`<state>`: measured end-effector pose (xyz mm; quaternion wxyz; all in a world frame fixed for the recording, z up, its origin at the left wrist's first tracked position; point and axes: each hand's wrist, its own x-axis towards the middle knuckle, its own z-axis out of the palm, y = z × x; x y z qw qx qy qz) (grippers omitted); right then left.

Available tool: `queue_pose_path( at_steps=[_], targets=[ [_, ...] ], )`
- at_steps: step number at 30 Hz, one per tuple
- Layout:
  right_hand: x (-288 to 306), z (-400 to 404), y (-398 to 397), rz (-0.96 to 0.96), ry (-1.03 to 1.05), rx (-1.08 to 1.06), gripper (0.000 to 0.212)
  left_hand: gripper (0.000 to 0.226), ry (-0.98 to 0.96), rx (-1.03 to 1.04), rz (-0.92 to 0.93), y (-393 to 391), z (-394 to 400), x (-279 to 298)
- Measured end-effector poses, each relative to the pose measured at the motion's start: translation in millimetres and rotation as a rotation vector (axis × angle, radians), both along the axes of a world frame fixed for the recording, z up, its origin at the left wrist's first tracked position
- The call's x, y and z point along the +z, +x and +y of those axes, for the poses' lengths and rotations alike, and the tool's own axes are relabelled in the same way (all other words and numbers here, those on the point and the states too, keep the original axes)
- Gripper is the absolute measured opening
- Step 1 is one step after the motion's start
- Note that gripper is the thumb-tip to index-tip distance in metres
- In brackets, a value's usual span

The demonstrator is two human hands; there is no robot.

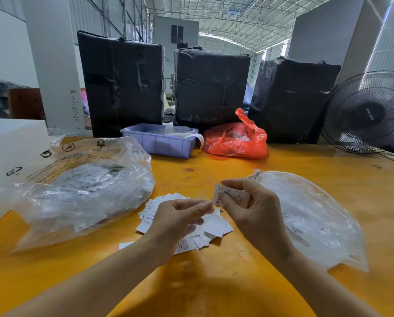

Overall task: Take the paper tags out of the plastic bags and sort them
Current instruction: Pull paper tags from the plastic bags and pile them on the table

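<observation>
My right hand (257,209) pinches a small stack of white paper tags (233,196) printed with "XS", held upright above the table. My left hand (177,219) hovers just left of it with fingers curled loosely, thumb and fingertips near the tags' lower edge; whether they touch is unclear. Under both hands lies a loose pile of white tags (212,227) on the yellow table (214,282). A large clear plastic bag (81,191) full of tags sits to the left. Another clear bag (310,216) lies to the right, behind my right hand.
A lilac plastic tray (159,143) and a red plastic bag (237,140) stand at the back of the table. Three black-wrapped bundles (209,88) rise behind them. A black fan (367,113) is at the right, a white box (10,161) at the left.
</observation>
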<state>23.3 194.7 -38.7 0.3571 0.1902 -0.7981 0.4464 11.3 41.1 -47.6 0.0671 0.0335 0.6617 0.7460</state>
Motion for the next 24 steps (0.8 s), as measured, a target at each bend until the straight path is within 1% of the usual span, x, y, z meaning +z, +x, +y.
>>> queue_pose_path(
  at_steps=[3, 8, 13, 16, 20, 24],
  targets=[
    [-0.5, -0.7, -1.1, 0.040, 0.062, -0.038, 0.020, 0.026, -0.002, -0.006, 0.003, 0.4, 0.2, 0.2],
    [0.2, 0.2, -1.2, 0.049, 0.062, -0.037, 0.017, 0.021, -0.017, -0.021, 0.013, 0.7, 0.0, -0.4],
    [-0.3, -0.4, -2.1, 0.048, 0.073, -0.042, 0.016, 0.026, -0.024, -0.022, 0.025, 1.6, 0.4, 0.4],
    [-1.9, -0.4, -3.0, 0.033, 0.078, -0.036, 0.015, 0.024, -0.018, -0.019, 0.022, 1.6, 0.9, -0.4],
    [-1.8, 1.3, -4.3, 0.017, 0.036, -0.034, 0.015, 0.022, -0.026, -0.021, 0.026, 1.5, 0.9, -0.2],
    [1.2, 2.2, -3.2, 0.021, -0.017, -0.035, 0.023, 0.017, -0.023, -0.021, 0.024, 1.0, 0.6, -0.4]
  ],
)
